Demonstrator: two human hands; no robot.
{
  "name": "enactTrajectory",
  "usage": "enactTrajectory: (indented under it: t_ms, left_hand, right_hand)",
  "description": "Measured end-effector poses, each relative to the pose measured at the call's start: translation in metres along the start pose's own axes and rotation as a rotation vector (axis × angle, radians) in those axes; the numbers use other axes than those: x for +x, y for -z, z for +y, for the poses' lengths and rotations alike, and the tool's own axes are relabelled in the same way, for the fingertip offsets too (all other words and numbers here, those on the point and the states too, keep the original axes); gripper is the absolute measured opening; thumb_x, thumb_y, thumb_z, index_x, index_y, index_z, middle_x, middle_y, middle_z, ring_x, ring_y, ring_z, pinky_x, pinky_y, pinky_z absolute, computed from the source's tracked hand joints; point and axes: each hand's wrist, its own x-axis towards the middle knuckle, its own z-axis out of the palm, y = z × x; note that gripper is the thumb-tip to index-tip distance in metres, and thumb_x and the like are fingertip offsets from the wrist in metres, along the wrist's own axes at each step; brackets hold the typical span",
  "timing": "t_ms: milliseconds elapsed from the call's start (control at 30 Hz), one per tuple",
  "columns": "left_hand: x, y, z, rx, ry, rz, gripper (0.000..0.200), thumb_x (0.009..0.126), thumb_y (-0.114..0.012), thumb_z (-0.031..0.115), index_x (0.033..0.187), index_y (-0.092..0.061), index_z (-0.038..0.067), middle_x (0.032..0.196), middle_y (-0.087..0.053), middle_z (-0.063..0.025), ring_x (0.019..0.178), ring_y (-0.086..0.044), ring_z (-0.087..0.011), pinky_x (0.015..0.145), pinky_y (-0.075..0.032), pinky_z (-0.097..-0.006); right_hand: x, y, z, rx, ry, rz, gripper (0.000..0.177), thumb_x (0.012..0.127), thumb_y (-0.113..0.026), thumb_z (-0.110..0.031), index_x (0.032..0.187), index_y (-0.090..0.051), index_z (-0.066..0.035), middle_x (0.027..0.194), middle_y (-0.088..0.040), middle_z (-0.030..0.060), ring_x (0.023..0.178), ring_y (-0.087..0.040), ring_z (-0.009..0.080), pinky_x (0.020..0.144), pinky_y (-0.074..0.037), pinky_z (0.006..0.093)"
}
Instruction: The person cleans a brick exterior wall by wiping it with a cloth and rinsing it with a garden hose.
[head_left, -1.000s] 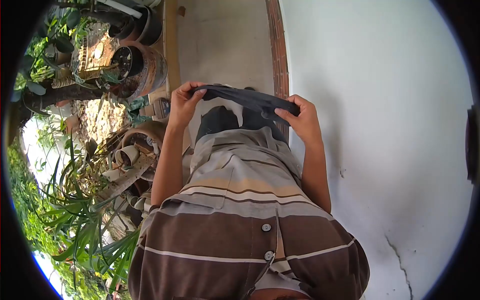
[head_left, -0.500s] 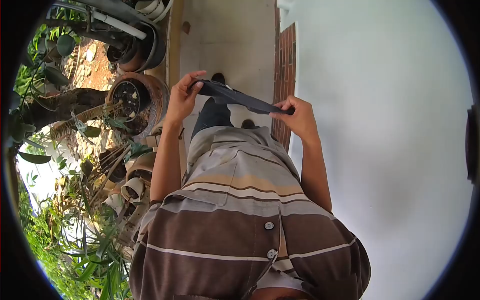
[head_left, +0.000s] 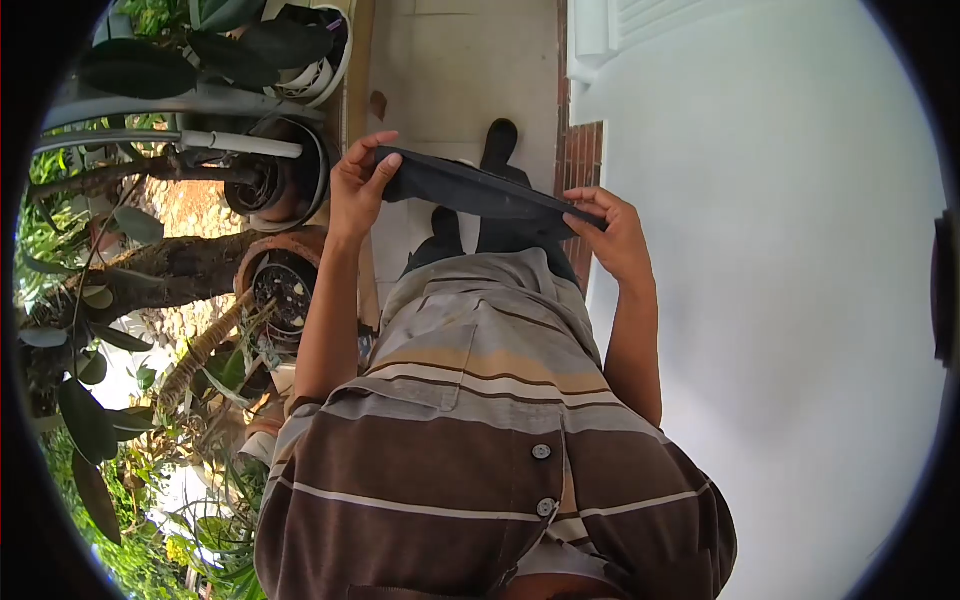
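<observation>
A dark piece of cloth (head_left: 465,188) is stretched between my two hands in front of my waist. My left hand (head_left: 360,185) pinches its left end, thumb on top. On the right, my right hand (head_left: 607,232) grips the other end between thumb and fingers. The cloth slants down a little from left to right, and its lower part hangs loose. Below it is my striped brown and grey shirt (head_left: 480,450). My dark shoe (head_left: 502,135) shows beyond the cloth on the floor.
Potted plants line the left side, among them a terracotta pot (head_left: 290,245) and a round-rimmed pot (head_left: 340,60). A white wall (head_left: 780,250) with a brick strip (head_left: 583,150) at its base runs along the right. Pale floor tiles (head_left: 450,70) lie ahead.
The pots on the left have shifted down in view, and one foot has moved ahead. The cloth now hangs wider between my hands, which still hold its ends.
</observation>
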Motion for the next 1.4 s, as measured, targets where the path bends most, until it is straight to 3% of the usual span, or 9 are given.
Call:
enactTrajectory:
  t_ms: [133,200,300,433,667,833,1067,1233,1400]
  left_hand:
    - [0.076,-0.019,0.024,-0.094,0.237,-0.104,0.034,0.085,-0.071,0.009,0.116,-0.06,-0.001,0.087,-0.065,0.001,0.081,-0.056,-0.0045,0.073,-0.045,-0.0198]
    - [0.12,-0.017,0.018,0.206,0.341,-0.316,0.029,0.085,-0.072,0.01,0.111,-0.062,0.0,0.086,-0.063,0.0025,0.08,-0.055,-0.0044,0.073,-0.046,-0.0208]
    - [0.184,-0.019,0.009,0.182,0.33,-0.195,0.019,0.086,-0.071,0.009,0.101,-0.063,0.001,0.084,-0.061,0.0042,0.078,-0.053,-0.0039,0.071,-0.045,-0.0205]
    - [0.269,-0.049,0.063,0.092,0.15,-0.044,0.008,0.089,-0.066,0.008,0.09,-0.059,0.004,0.077,-0.055,0.0069,0.071,-0.048,-0.0016,0.066,-0.04,-0.017]
    - [0.397,-0.041,0.091,0.1,0.181,0.117,0.016,0.088,-0.069,0.014,0.079,-0.059,0.004,0.07,-0.05,0.0076,0.066,-0.043,-0.0013,0.06,-0.036,-0.0186]
    - [0.508,-0.014,0.107,-0.052,0.316,-0.007,0.012,0.09,-0.067,0.013,0.089,-0.066,0.001,0.078,-0.063,0.0031,0.07,-0.053,-0.0039,0.066,-0.042,-0.0187]
    - [0.689,0.022,0.133,-0.026,0.058,0.121,0.014,0.09,-0.067,0.012,0.085,-0.065,-0.001,0.075,-0.062,0.0029,0.068,-0.053,-0.0044,0.064,-0.045,-0.0214]
    - [0.771,0.038,0.19,-0.114,-0.037,0.145,0.019,0.09,-0.068,0.015,0.078,-0.063,0.0,0.071,-0.058,0.0052,0.066,-0.049,-0.0027,0.059,-0.042,-0.0206]
    - [0.84,0.059,0.203,-0.073,-0.099,0.259,0.024,0.092,-0.066,0.019,0.076,-0.062,0.001,0.069,-0.056,0.0067,0.062,-0.046,-0.0018,0.055,-0.039,-0.0197]
  right_hand:
    - [0.083,0.027,-0.002,0.081,0.018,-0.077,0.017,0.082,-0.066,0.0,0.1,-0.065,0.001,0.083,-0.063,0.0004,0.077,-0.055,0.006,0.072,-0.044,0.0225]
    - [0.131,0.038,-0.01,0.122,0.068,-0.062,0.012,0.083,-0.067,-0.001,0.096,-0.066,0.0,0.079,-0.062,-0.0012,0.075,-0.051,0.0052,0.07,-0.042,0.022]
    - [0.2,0.064,-0.032,0.162,-0.04,-0.032,0.012,0.084,-0.066,-0.002,0.097,-0.066,-0.001,0.08,-0.062,-0.0021,0.074,-0.051,0.0054,0.069,-0.042,0.022]
    - [0.291,0.1,-0.067,0.152,0.017,-0.09,0.013,0.085,-0.066,-0.004,0.098,-0.066,0.0,0.082,-0.064,-0.0001,0.073,-0.052,0.0051,0.069,-0.043,0.0209]
    - [0.438,0.135,-0.158,0.208,-0.004,-0.13,0.017,0.087,-0.069,-0.011,0.097,-0.064,0.003,0.079,-0.064,0.0009,0.071,-0.055,0.0049,0.067,-0.046,0.0202]
    - [0.543,0.125,-0.179,0.163,-0.034,-0.125,0.018,0.086,-0.069,-0.01,0.098,-0.064,0.003,0.079,-0.065,0.0011,0.07,-0.055,0.0052,0.066,-0.047,0.0215]
    - [0.666,0.112,-0.232,-0.006,-0.059,-0.049,0.019,0.084,-0.07,-0.006,0.101,-0.064,0.003,0.08,-0.065,0.0025,0.072,-0.056,0.0061,0.066,-0.046,0.0212]
    - [0.75,0.113,-0.279,0.169,-0.002,0.039,0.01,0.09,-0.064,-0.007,0.097,-0.062,0.0,0.081,-0.058,-0.0036,0.073,-0.051,0.0028,0.069,-0.043,0.0177]
    - [0.832,0.096,-0.314,0.408,0.004,0.074,0.014,0.09,-0.063,-0.003,0.103,-0.061,0.001,0.086,-0.061,-0.0006,0.077,-0.054,0.0046,0.073,-0.045,0.0193]
